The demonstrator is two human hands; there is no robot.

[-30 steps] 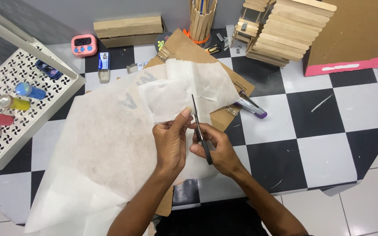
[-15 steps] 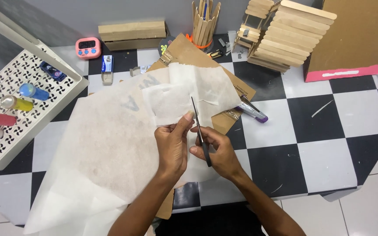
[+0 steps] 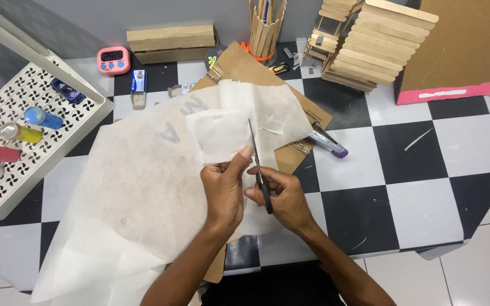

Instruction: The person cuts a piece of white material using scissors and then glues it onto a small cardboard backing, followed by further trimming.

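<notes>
**Scissor cut up through thin white paper, both hands close together**

Right hand (image 3: 282,195) grips black scissors (image 3: 259,170), fingers closed around the handle, blades pointing away from the body and lying along the paper. Whether the blades are parted or shut can't be told, they look like one thin dark line from here. Left hand (image 3: 225,190) pinches the white tissue-like sheet (image 3: 143,187) just beside the blades, thumb on top, fingers curled under. The sheet drapes wide over the checkered tabletop (image 3: 415,170) and hangs off the near edge; a smaller folded flap (image 3: 222,136) sits at the blade tip. Brown cardboard (image 3: 245,65) lies beneath.

To do this well, probably: keep the left pinch close to the cut line so the flimsy sheet stays taut, feed the paper into the blades rather than pushing the scissors, take short snips, and keep the thumb clear of the edge. Loose drape may drag and tear.

Purple stapler (image 3: 327,144) lies just right of the sheet.
</notes>
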